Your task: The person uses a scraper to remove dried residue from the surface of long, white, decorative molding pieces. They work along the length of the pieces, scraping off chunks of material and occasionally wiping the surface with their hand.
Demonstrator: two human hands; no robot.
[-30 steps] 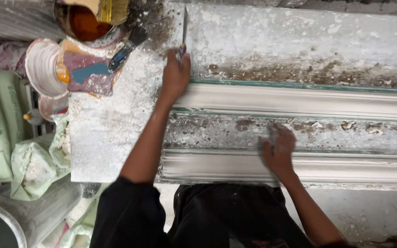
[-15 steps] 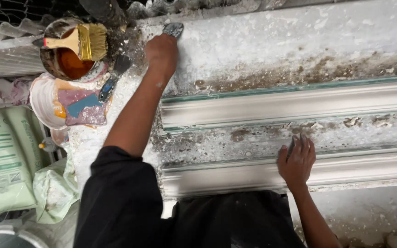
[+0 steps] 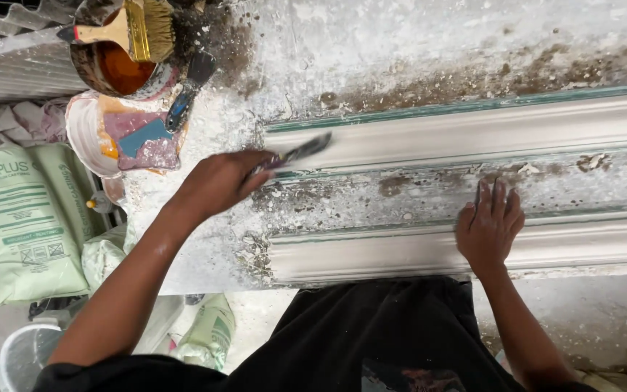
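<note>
on the plaster-caked workbench point(image 3: 415, 43), the left hand point(image 3: 215, 181) is closed around a thin flat blade point(image 3: 300, 151); blade blurred, tip aimed right and slightly up, over the left end of the upper moulding strip point(image 3: 473, 131); that strip's long axis runs left-right, extending away to the right of the grip; the right hand point(image 3: 489, 226) lies flat, fingers spread, holding nothing, pressed on the lower moulding strip point(image 3: 604, 243); left hand is nearer the upper strip's end; brush point(image 3: 128, 29) rests on a tin point(image 3: 114, 69) at top left, well apart.

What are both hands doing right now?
Left hand: closed, holding a thin flat tool.
Right hand: open, flat on the white moulding, holding nothing.
</note>
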